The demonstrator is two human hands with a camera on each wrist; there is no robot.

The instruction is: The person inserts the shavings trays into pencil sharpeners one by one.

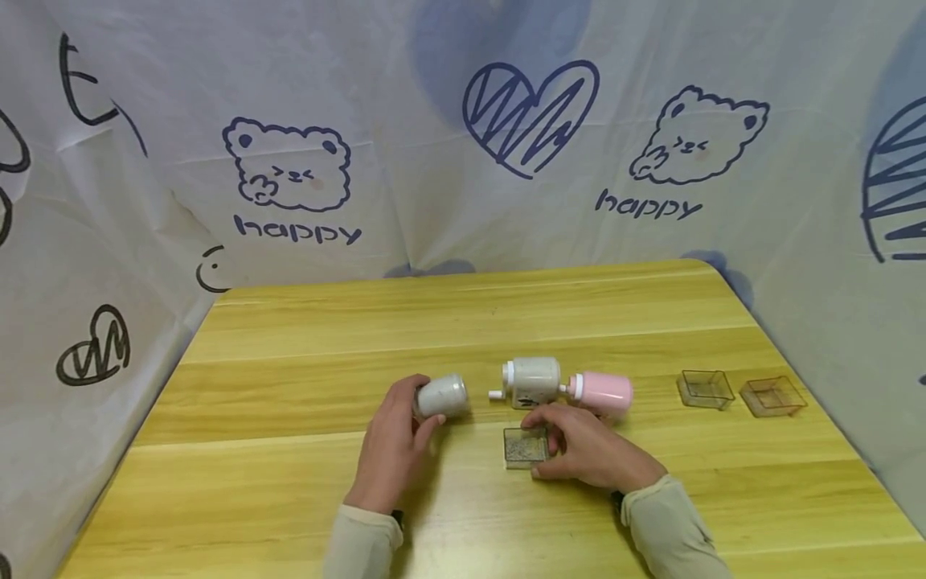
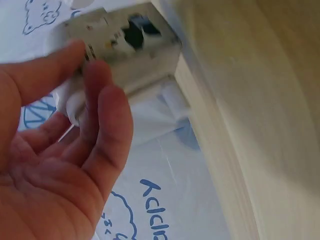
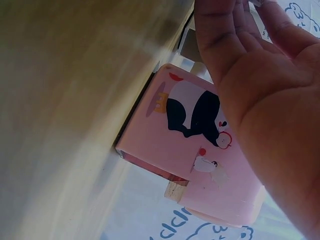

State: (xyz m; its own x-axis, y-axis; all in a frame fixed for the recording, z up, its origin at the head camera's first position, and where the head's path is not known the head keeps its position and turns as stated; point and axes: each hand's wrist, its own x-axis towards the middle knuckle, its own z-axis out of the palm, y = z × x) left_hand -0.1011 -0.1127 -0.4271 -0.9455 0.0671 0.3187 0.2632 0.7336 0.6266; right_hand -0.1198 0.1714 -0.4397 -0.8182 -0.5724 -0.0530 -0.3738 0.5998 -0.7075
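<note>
My left hand grips a pale grey pencil sharpener from its left side; the left wrist view shows a dark animal print on a grey sharpener body beyond the fingers. Between thumb and fingers, my right hand holds a small clear drawer with dark specks in it, just in front of a second grey sharpener. That one has a white crank handle pointing left. Beside it, behind the right hand, is a pink sharpener, printed with a panda in the right wrist view. The right fingertips are cut off there.
Two more clear drawers lie at the right of the wooden table: a greyish one and a reddish-tinted one. A white cloth with blue drawings hangs behind the table and along its sides.
</note>
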